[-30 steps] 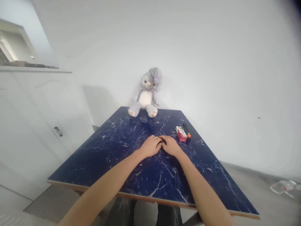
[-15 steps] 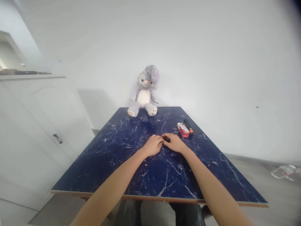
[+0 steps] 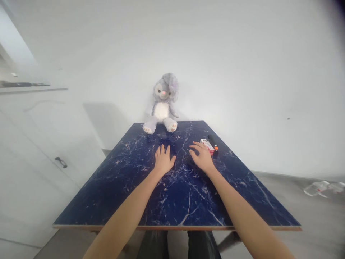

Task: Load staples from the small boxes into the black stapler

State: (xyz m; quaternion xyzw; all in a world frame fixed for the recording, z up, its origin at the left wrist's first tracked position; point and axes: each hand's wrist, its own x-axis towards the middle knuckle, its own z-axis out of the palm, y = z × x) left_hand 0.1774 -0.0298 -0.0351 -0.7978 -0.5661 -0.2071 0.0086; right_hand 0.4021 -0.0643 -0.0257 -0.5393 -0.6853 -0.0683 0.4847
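Red-white box (image 3: 208, 145) at 1 o'clock from nearer right hand (image 3: 203, 158), long axis 11-to-5; right half-open, left hand (image 3: 163, 160) spread, both seemingly empty.

Head view, above near end of blue table (image 3: 178, 196), facing forward and down, pale wall (image 3: 231, 72) ahead

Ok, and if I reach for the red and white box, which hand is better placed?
Probably your right hand. It is beside the red and white box, overlapping it in view; I can't tell whether they touch. Your left hand is farther from it, over the blue table.
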